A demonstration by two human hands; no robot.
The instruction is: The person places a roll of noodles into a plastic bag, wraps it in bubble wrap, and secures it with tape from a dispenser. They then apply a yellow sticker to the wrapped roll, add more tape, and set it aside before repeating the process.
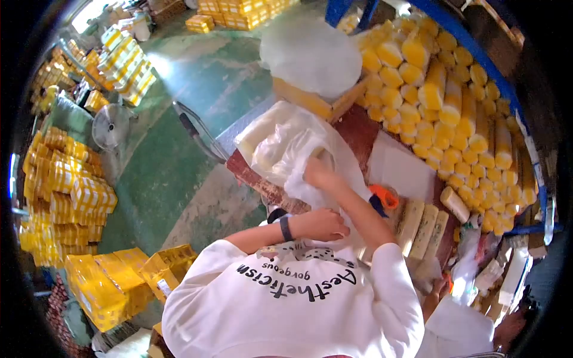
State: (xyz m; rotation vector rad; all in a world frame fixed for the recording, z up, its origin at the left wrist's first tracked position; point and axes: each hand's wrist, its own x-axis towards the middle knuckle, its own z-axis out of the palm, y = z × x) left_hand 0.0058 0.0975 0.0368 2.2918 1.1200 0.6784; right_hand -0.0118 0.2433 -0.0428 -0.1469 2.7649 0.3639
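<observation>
A translucent white plastic bag (280,140) lies across a box on the dark red work table (262,185) in front of me. My right hand (319,173) reaches into its folds, and the plastic hides the fingers. Close to my chest, my left hand (322,225) is closed with its fingers curled at the near edge of the same bag. A dark band (286,228) circles my left wrist. Just right of my right forearm is an orange object (385,196), perhaps a tape dispenser. Several pale wrapped bars (427,230) lie side by side beyond it.
Yellow-and-white rolls (441,101) are piled high at the right. A yellow box (304,98) with a round white sheet (310,53) stands ahead. Yellow-taped boxes (65,191) and a fan (111,126) stand left. Another person's white garment (456,328) shows at lower right.
</observation>
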